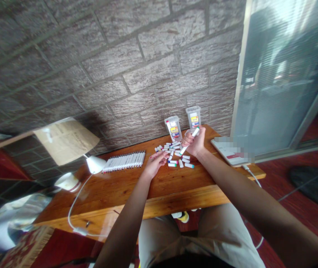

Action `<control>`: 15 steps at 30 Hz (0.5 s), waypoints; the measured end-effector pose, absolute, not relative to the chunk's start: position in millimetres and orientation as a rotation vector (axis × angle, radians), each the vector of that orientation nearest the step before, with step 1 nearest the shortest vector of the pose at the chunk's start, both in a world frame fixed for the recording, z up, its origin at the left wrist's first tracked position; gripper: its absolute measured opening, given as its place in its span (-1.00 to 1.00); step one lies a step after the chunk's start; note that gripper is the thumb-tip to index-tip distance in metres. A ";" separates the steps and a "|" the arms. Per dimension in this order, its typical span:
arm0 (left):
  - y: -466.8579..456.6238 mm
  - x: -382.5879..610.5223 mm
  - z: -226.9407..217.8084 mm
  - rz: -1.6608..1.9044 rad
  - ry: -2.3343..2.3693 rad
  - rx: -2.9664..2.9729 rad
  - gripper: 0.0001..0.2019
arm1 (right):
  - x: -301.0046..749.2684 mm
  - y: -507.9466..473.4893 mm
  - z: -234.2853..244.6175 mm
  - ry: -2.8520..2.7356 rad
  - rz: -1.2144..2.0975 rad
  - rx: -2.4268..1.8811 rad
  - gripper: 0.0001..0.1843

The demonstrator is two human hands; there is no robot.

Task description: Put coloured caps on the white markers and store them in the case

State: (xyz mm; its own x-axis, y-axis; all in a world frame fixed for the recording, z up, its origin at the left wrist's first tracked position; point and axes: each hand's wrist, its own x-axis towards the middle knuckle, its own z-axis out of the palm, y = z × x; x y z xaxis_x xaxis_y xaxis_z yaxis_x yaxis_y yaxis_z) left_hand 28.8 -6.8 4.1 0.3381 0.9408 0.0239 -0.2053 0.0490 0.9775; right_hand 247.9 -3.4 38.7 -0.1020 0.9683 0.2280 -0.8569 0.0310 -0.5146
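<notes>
right hand (197,143) curled around marker (195,131)

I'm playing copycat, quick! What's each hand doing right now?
Left hand: fingers partly curled near loose white caps; can't tell if it holds one.
Right hand: closed around a white marker with green ends.

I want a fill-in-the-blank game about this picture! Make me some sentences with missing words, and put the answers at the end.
1. The white marker is held in the person's ____ hand.
2. ____ clear tubs with yellow labels stand near the back of the table.
3. The neat row of pens lies between the person's left hand and the white ____ with a big shade.
4. The table is made of ____.

Missing words: right; two; lamp; wood.
</notes>
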 end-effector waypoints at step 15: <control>-3.5 28.3 -1.6 1.045 0.781 1.230 -0.59 | 218.7 -3.8 32.1 -0.968 1.569 -0.623 -0.41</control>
